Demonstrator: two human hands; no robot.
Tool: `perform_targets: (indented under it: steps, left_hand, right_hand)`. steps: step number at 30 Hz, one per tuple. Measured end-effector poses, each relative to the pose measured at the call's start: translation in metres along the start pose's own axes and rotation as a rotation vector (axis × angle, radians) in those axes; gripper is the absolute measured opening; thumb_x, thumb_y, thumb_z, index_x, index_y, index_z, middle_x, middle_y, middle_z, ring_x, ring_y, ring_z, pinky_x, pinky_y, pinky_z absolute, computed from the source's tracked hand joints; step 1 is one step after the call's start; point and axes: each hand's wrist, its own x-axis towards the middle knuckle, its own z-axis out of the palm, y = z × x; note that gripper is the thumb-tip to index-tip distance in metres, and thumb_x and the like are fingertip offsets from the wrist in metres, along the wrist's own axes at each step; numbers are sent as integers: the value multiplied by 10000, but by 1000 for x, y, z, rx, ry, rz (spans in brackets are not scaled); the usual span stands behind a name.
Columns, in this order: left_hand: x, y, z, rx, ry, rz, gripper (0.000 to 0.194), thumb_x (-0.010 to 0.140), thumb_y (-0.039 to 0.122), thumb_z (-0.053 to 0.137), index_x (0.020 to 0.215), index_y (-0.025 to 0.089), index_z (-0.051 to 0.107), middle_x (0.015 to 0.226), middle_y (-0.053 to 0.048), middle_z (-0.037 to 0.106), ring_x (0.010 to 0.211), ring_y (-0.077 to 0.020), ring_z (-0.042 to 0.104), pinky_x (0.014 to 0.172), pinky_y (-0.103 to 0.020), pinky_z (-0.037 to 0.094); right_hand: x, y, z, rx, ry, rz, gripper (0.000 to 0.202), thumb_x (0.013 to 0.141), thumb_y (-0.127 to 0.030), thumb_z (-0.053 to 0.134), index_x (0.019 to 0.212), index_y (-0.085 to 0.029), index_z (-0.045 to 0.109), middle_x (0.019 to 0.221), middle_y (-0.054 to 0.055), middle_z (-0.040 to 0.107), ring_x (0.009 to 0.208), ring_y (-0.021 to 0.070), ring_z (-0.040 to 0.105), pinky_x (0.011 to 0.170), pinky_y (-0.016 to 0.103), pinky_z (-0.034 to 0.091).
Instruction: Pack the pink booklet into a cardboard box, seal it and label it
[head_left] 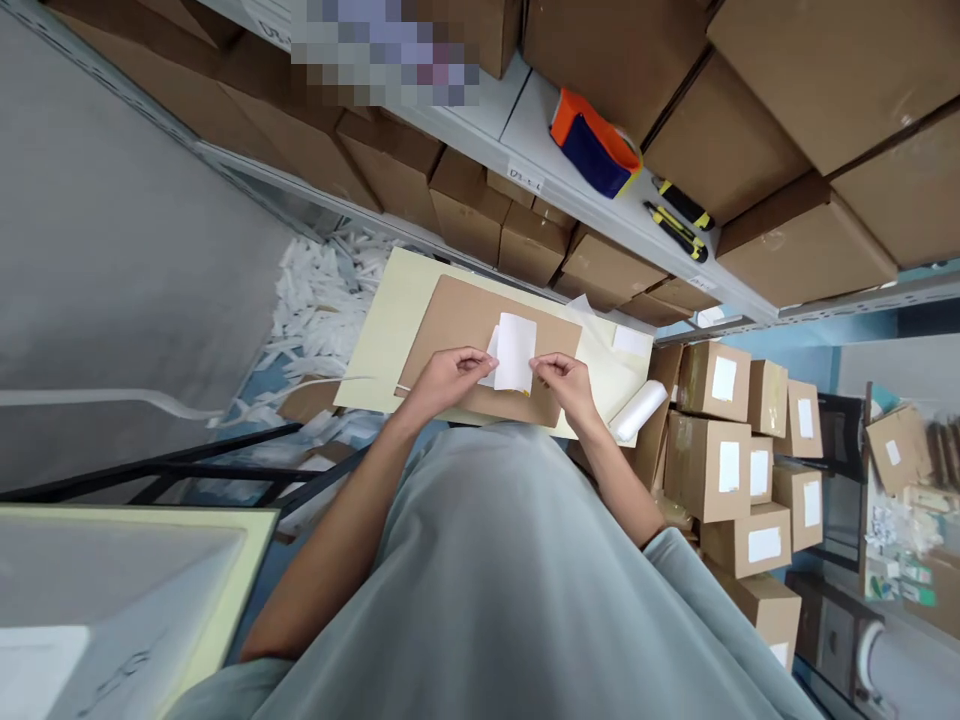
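Note:
A small white paper sheet [516, 348], maybe a label, is held upright over a flat brown cardboard piece [450, 318]. My right hand [568, 383] pinches its right edge between thumb and fingertips. On the other side, my left hand [454, 378] has its fingers closed at a second white slip [493, 345] that shows partly behind the sheet. Whether the two papers are joined cannot be seen. A yellowish-brown patch lies along the sheet's lower edge. Beneath the cardboard is a pale yellow tabletop [381, 300].
A white roll [639, 410] lies at the table's right end. Labelled cartons [709, 465] are stacked to the right. On the shelf ahead rest a blue-orange tape dispenser [596, 145] and yellow-black cutters [677, 232]. White paper strips [315, 300] heap up on the left.

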Motion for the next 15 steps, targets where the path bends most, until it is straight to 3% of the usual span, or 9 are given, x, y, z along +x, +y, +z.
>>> perform_targets:
  steps: [4,10,15]
  left_hand:
    - [4,-19,5,25,17,-38,566,686,749,873,832,211,776,821,-74,792,795,-238,726,767,-351,592]
    - [4,-32,3,-34,46,-55,343,752,528,854,833,207,764,818,-47,778,766,-195,696,758,-325,584]
    - [10,-42,1,115,86,52,198,814,403,826,805,213,770,868,-41,762,735,-171,644,727,-321,568]
  right_hand:
    - [6,20,5,92,8,52,399,699,-571,907,808,-209,780,705,-9,685,719,158,602,738,317,502]
    - [5,39,1,137,24,60,381,769,-561,896,864,-204,802,788,10,734,803,176,659,837,335,549]
    - [11,59,0,86,62,18,343,802,-541,883,868,-214,804,946,52,819,933,227,734,924,372,591]
